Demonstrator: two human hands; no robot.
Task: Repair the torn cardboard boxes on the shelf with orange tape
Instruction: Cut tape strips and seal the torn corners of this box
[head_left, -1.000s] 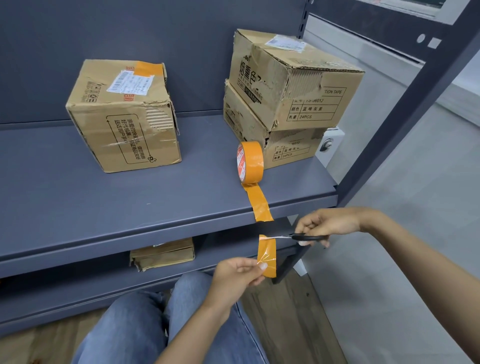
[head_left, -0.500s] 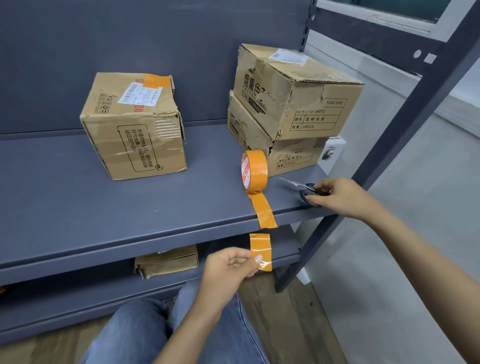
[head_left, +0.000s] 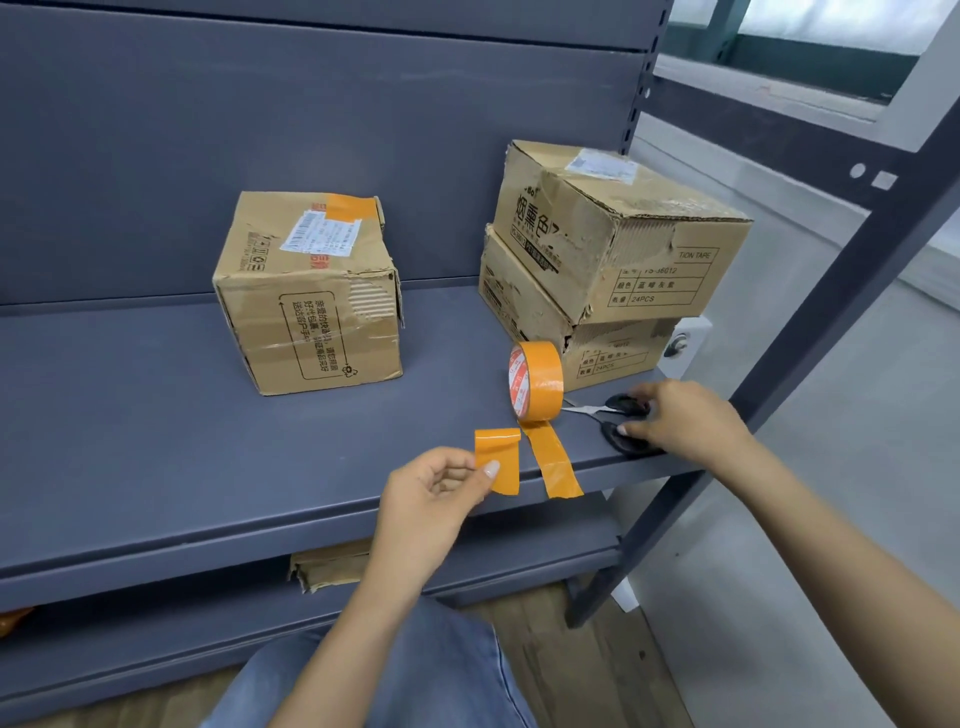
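Since half a second ago, the left hand (head_left: 434, 496) has lifted its cut strip of orange tape (head_left: 497, 460) from below the shelf edge to above the shelf (head_left: 156, 441), and the right hand (head_left: 680, 418) has set the scissors (head_left: 618, 422) down on the shelf's front right corner. That left hand pinches the strip between thumb and fingers, with the strip standing upright and its top edge curled over. The right hand rests on the scissors' black handles, fingers bent over them; whether it actually grips them cannot be told.

An orange tape roll (head_left: 537, 381) stands on edge just left of the scissors' blades, its loose tail running forward and hanging over the shelf edge. Behind the roll, two cardboard boxes are stacked: the upper box (head_left: 597, 228) sits skewed on the lower box (head_left: 524, 306), both with ragged, torn corners. Well apart to the left stands a single box (head_left: 306, 291) with a torn patch on its right face and orange tape already on its top. Blue jeans (head_left: 415, 675) show at the bottom.
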